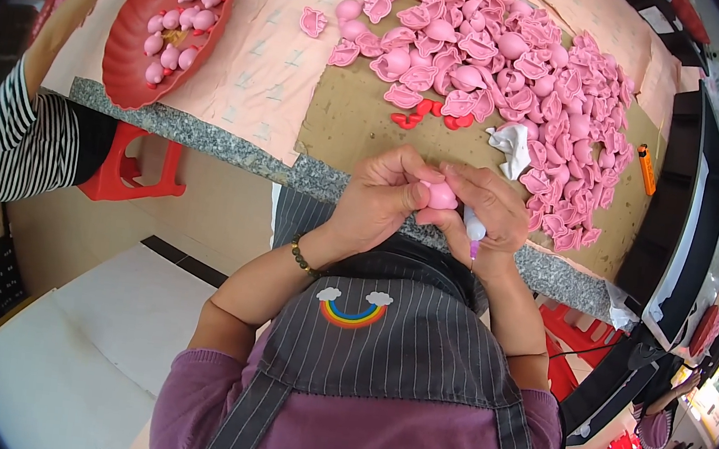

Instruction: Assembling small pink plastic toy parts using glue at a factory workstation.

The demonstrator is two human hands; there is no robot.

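Note:
Over the table's near edge, my left hand (377, 198) pinches a small rounded pink toy piece (442, 196) between thumb and fingers. On its other side, my right hand (493, 206) grips the same piece with thumb and fingertips. Tucked in my right hand is a small white squeeze bottle (473, 224) with a purple needle tip pointing down. Just beyond my hands lie several small glossy red parts (405, 120) and a crumpled white tissue (510, 146). A heap of pink moulded pieces (477, 50), some round and some ruffled, spreads behind them.
At the left a scalloped red tray (117, 64) holds several pink pieces with red parts. Another person's arm (70, 25) reaches beside it. An orange utility knife (647, 170) lies at the right, near a black box-like edge (665, 206). A red stool (131, 170) stands below the table.

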